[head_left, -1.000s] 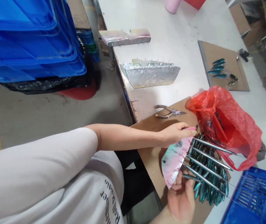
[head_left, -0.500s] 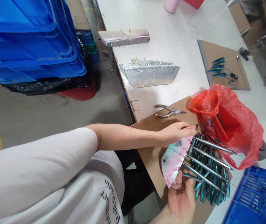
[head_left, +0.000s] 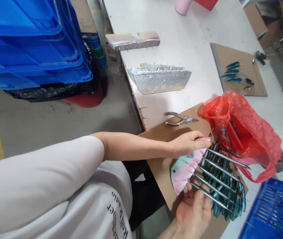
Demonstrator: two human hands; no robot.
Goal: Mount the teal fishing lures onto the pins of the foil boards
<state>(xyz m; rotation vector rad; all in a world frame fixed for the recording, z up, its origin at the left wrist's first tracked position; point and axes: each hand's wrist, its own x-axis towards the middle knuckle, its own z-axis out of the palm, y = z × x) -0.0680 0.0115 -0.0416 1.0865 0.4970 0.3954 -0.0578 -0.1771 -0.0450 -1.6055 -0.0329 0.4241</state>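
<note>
My left hand (head_left: 190, 144) is closed on the upper end of a curved holder (head_left: 182, 172), which is pink and pale green with small wire hooks along its edge. Several slim silvery fishing lures (head_left: 218, 177) hang from those hooks side by side, pointing to the lower right. At the holder's lower end, my right hand (head_left: 193, 210) has its thumb and fingers around the near end of the lowest lure. Below them, a pile of glossy dark teal lures (head_left: 231, 199) covers part of the brown cardboard (head_left: 163, 176).
Pliers (head_left: 181, 119) lie beyond my left forearm. A red plastic bag (head_left: 253, 139) and a blue crate (head_left: 273, 205) stand to the right. Foil-covered hook holders (head_left: 161, 81) sit farther back. A board (head_left: 246, 66) carries several teal lures. Blue bins (head_left: 32, 43) are stacked at left.
The lowest lure has swung out and now lies alongside the others in the row. My right hand has shifted slightly down and right, and the holder has tilted a little.
</note>
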